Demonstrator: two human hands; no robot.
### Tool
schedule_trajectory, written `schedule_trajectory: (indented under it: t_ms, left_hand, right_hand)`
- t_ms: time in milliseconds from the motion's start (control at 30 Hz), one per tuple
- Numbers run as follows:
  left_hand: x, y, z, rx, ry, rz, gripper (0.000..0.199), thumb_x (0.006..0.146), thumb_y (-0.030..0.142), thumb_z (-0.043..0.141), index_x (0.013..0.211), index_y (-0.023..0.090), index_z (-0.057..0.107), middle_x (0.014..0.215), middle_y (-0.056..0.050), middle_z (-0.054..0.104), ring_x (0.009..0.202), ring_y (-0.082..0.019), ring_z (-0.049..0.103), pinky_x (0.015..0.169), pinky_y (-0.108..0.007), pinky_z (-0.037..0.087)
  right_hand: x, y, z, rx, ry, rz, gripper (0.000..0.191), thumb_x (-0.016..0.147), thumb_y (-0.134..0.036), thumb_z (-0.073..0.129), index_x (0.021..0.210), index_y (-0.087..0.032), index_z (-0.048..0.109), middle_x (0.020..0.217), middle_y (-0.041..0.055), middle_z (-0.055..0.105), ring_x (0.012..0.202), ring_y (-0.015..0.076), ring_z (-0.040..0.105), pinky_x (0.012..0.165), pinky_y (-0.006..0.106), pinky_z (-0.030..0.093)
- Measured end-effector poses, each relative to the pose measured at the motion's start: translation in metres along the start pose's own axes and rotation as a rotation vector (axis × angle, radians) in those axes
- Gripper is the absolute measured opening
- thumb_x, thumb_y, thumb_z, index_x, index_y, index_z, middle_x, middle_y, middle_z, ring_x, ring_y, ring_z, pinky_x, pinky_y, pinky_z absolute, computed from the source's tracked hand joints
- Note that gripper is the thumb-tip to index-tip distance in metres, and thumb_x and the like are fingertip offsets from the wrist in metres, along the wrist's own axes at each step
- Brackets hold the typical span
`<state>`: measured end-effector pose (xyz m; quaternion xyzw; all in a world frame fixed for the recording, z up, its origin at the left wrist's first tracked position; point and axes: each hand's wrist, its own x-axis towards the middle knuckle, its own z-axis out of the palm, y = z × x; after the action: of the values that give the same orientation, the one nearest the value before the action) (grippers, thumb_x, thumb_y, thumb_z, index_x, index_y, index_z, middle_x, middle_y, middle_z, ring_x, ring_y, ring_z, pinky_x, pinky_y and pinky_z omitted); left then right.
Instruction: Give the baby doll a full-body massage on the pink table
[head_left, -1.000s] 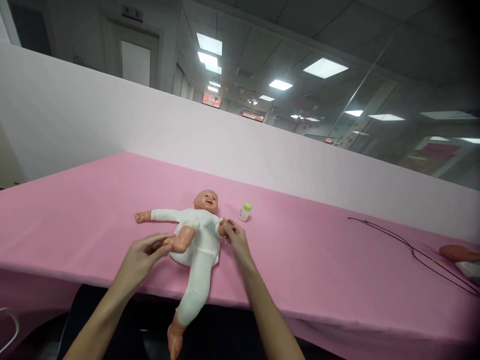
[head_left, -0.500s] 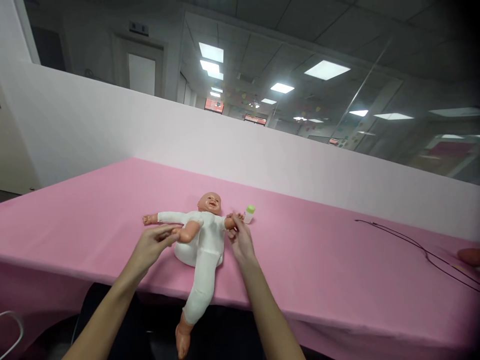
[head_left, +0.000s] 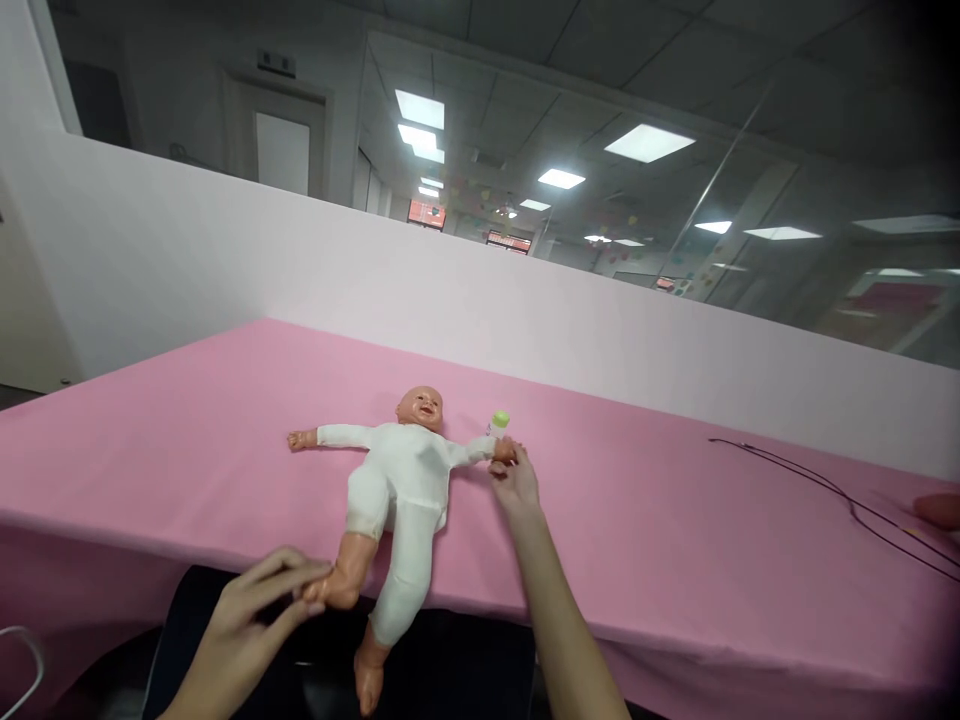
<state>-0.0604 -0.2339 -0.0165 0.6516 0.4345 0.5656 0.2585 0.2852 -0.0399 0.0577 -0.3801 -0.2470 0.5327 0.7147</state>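
Observation:
A baby doll [head_left: 412, 465] with a white cloth body lies on its back on the pink-covered table [head_left: 637, 520], head toward the wall. My left hand [head_left: 259, 610] pinches the toes of the doll's foot on the left, at the table's front edge. The doll's arm on the right is stretched out, and my right hand [head_left: 516, 475] grips it at the hand. Just behind that grip stands a small bottle [head_left: 499, 421] with a green cap, its lower part hidden. The doll's other foot hangs past the front edge.
A thin black cable [head_left: 810, 475] runs across the table's right side toward a brownish rounded object [head_left: 937, 510] at the far right. Behind the table rises a low white wall [head_left: 480, 300] with glass above it. Something white and curved [head_left: 30, 650] shows at the lower left.
My left hand has drawn the doll's bent leg down and straightened it toward the front edge. My right hand has pulled the doll's arm outward to the right, partly covering the bottle.

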Motion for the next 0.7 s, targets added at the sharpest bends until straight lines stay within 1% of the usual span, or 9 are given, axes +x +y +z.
schedule_trajectory:
  t_ms: [67, 133, 267, 300, 367, 433, 533, 633, 700]
  left_hand:
    - [-0.023, -0.001, -0.001, 0.037, -0.011, 0.104, 0.027, 0.091, 0.029, 0.077, 0.115, 0.039, 0.084, 0.089, -0.002, 0.076, 0.079, -0.019, 0.076, 0.073, -0.023, 0.063]
    - [-0.037, -0.004, 0.003, 0.064, -0.051, 0.176, 0.035, 0.093, 0.023, 0.075, 0.122, 0.04, 0.08, 0.091, -0.002, 0.076, 0.081, -0.019, 0.077, 0.074, -0.022, 0.063]
    - [-0.049, -0.009, 0.014, 0.115, -0.211, 0.324, 0.044, 0.093, 0.015, 0.073, 0.131, 0.036, 0.075, 0.092, -0.005, 0.077, 0.079, -0.018, 0.078, 0.072, -0.02, 0.064]
    - [-0.051, -0.01, 0.017, 0.125, -0.231, 0.359, 0.045, 0.093, 0.014, 0.073, 0.133, 0.035, 0.074, 0.093, -0.006, 0.077, 0.08, -0.019, 0.078, 0.072, -0.021, 0.064]
    - [-0.053, -0.014, 0.021, 0.142, -0.233, 0.395, 0.045, 0.093, 0.015, 0.072, 0.134, 0.033, 0.074, 0.096, -0.008, 0.078, 0.083, -0.021, 0.079, 0.074, -0.021, 0.065]
    - [-0.054, -0.018, 0.023, 0.155, -0.234, 0.401, 0.042, 0.094, 0.017, 0.071, 0.132, 0.033, 0.075, 0.1, -0.009, 0.078, 0.087, -0.022, 0.08, 0.075, -0.022, 0.065]
    - [-0.053, -0.021, 0.022, 0.194, -0.281, 0.374, 0.035, 0.093, 0.025, 0.076, 0.127, 0.034, 0.077, 0.107, -0.009, 0.078, 0.091, -0.023, 0.08, 0.077, -0.021, 0.064]
    - [-0.047, -0.015, 0.019, 0.255, -0.352, 0.277, 0.024, 0.094, 0.03, 0.077, 0.117, 0.033, 0.08, 0.11, -0.008, 0.077, 0.093, -0.023, 0.079, 0.081, -0.023, 0.063]
    - [-0.039, -0.007, 0.016, 0.247, -0.414, 0.234, 0.013, 0.096, 0.029, 0.074, 0.107, 0.03, 0.082, 0.105, -0.007, 0.077, 0.09, -0.02, 0.077, 0.079, -0.022, 0.062]
  right_hand:
    - [0.009, -0.005, -0.013, 0.019, 0.054, 0.02, 0.032, 0.086, -0.021, 0.073, 0.076, -0.024, 0.042, 0.058, -0.0097, 0.047, 0.043, 0.0053, 0.033, 0.037, 0.014, 0.03]
    - [0.013, -0.004, -0.024, 0.021, 0.087, 0.054, 0.03, 0.087, -0.013, 0.067, 0.075, -0.024, 0.042, 0.057, -0.0091, 0.047, 0.043, 0.0056, 0.036, 0.037, 0.013, 0.033]
    - [0.011, -0.001, -0.038, 0.025, 0.128, 0.092, 0.026, 0.085, -0.008, 0.064, 0.075, -0.023, 0.046, 0.061, -0.0061, 0.052, 0.046, 0.0072, 0.045, 0.041, 0.016, 0.046]
    - [0.009, -0.001, -0.041, 0.03, 0.139, 0.092, 0.025, 0.085, -0.009, 0.064, 0.075, -0.023, 0.047, 0.062, -0.0052, 0.054, 0.048, 0.0079, 0.048, 0.043, 0.017, 0.049]
    - [0.004, -0.003, -0.047, 0.04, 0.154, 0.09, 0.023, 0.085, -0.01, 0.066, 0.077, -0.023, 0.05, 0.068, -0.0025, 0.059, 0.054, 0.0098, 0.057, 0.05, 0.018, 0.056]
    - [-0.003, -0.004, -0.052, 0.047, 0.16, 0.087, 0.022, 0.084, -0.011, 0.069, 0.079, -0.023, 0.051, 0.075, 0.0002, 0.064, 0.064, 0.0121, 0.066, 0.057, 0.02, 0.06]
    - [-0.015, -0.004, -0.06, 0.06, 0.156, 0.091, 0.02, 0.085, -0.013, 0.071, 0.081, -0.023, 0.054, 0.082, 0.0022, 0.067, 0.076, 0.0145, 0.072, 0.066, 0.022, 0.064]
    - [-0.029, -0.006, -0.064, 0.075, 0.154, 0.109, 0.015, 0.086, -0.012, 0.069, 0.085, -0.022, 0.057, 0.093, 0.005, 0.07, 0.086, 0.0156, 0.075, 0.068, 0.022, 0.065]
    - [-0.043, -0.01, -0.066, 0.076, 0.165, 0.102, 0.015, 0.085, -0.013, 0.071, 0.091, -0.022, 0.061, 0.101, 0.0056, 0.071, 0.094, 0.0172, 0.076, 0.068, 0.023, 0.064]
